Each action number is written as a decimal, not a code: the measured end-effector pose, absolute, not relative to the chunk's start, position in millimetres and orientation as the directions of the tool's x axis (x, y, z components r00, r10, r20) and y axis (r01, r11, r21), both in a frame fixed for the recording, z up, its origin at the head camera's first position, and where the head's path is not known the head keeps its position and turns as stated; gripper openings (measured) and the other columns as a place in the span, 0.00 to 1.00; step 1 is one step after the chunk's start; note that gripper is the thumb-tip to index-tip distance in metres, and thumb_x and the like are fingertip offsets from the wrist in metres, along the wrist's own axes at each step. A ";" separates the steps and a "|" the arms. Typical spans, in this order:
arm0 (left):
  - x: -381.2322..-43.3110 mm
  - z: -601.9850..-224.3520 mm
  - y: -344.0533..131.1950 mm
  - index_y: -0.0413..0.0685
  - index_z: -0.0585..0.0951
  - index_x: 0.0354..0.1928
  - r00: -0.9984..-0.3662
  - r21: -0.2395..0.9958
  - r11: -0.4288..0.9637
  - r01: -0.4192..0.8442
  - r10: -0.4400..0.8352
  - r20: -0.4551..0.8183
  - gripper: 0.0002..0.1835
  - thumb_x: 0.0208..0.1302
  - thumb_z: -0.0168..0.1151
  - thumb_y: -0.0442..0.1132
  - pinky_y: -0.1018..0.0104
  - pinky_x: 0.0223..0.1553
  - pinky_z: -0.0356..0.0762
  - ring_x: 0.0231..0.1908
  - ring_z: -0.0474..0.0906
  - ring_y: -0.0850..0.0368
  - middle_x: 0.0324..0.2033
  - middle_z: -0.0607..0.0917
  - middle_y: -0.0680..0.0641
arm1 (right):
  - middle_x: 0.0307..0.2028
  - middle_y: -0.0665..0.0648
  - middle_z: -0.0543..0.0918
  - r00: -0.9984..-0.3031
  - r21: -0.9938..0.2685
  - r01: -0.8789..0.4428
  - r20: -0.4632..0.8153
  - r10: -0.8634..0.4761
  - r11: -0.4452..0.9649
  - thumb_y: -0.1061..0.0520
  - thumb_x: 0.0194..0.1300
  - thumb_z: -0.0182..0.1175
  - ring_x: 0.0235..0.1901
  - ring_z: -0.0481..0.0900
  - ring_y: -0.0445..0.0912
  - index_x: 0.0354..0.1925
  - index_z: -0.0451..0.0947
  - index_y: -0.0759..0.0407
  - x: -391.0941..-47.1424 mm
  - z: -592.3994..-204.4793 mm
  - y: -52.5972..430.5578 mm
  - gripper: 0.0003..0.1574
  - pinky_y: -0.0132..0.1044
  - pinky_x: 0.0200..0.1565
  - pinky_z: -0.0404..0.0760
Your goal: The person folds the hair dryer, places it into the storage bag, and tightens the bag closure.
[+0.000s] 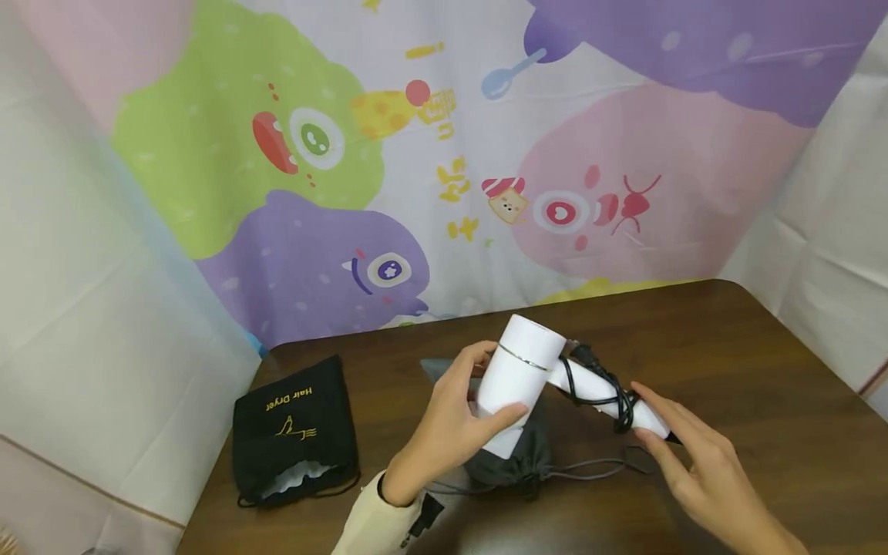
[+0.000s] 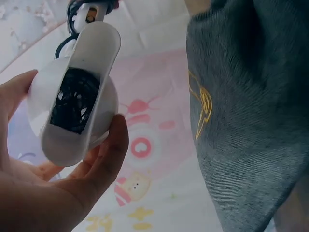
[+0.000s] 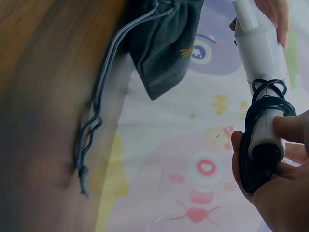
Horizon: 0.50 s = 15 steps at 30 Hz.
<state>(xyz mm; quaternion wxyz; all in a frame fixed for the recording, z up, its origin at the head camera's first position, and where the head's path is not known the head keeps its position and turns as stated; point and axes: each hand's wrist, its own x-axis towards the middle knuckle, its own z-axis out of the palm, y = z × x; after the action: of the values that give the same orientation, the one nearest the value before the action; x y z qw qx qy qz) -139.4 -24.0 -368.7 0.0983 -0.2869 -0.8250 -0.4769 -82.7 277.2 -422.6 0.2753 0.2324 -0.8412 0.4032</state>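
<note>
White hair dryer (image 1: 516,378): held up off the counter (image 1: 777,354), in front of the gray pouch (image 1: 530,447) as the head view sees it.
Left grip (image 1: 454,420): curled round the fat barrel, thumb across the near side.
Right grip (image 1: 701,459): pinching the handle's tail end between thumb and fingers.
Weight and feel: we'd guess fairly light, but head-heavy; hard plastic, a bit slick, and probably not fond of a drop.
Best hold: we'd cup the barrel and steady the handle, like here, without tugging the black cord (image 1: 623,412) wound round it.
Pouch handling: soft and floppy, so we'd expect to hold its mouth open.
Left wrist view: gives us the flat end piece (image 2: 81,94) with its dark patch, which the head view hides.
Right wrist view: shows the fingers wrapping the handle end, plus the drawstring (image 3: 104,77) dangling.
Head view only: the black bag (image 1: 294,416) lettered "Hair Dryer"; neither wrist camera catches it for us.
</note>
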 end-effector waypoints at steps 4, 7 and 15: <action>-125.7 -366.8 -37.9 0.62 0.65 0.68 -0.845 0.787 0.351 0.507 0.384 0.372 0.40 0.57 0.76 0.47 0.62 0.41 0.82 0.51 0.77 0.57 0.54 0.79 0.52 | 0.59 0.60 0.79 -0.697 -0.510 -0.668 0.684 -0.214 0.542 0.76 0.56 0.67 0.58 0.74 0.32 0.69 0.69 0.64 -77.5 -418.8 270.1 0.43 0.18 0.55 0.70; -116.8 -365.9 -47.4 0.61 0.64 0.69 -0.860 0.819 0.339 0.462 0.398 0.320 0.39 0.58 0.75 0.47 0.62 0.43 0.82 0.51 0.79 0.57 0.55 0.79 0.51 | 0.59 0.60 0.79 -0.636 -0.460 -0.727 0.731 -0.247 0.509 0.66 0.66 0.64 0.58 0.75 0.35 0.67 0.70 0.67 -76.2 -416.0 265.1 0.33 0.19 0.55 0.71; -104.3 -368.5 -68.8 0.71 0.46 0.78 -0.872 0.843 0.323 0.429 0.390 0.294 0.54 0.61 0.73 0.45 0.63 0.39 0.83 0.49 0.82 0.54 0.60 0.79 0.46 | 0.60 0.55 0.78 -0.611 -0.379 -0.750 0.712 -0.347 0.542 0.59 0.71 0.61 0.57 0.75 0.42 0.69 0.69 0.62 -84.3 -401.2 250.8 0.31 0.20 0.59 0.66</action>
<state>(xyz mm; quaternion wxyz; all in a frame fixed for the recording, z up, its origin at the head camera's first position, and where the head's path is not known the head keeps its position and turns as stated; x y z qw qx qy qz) -104.3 -68.8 -368.5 0.0185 -0.2519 -0.8132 -0.5243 -84.3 250.8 -401.2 0.2915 0.3310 -0.8284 0.3453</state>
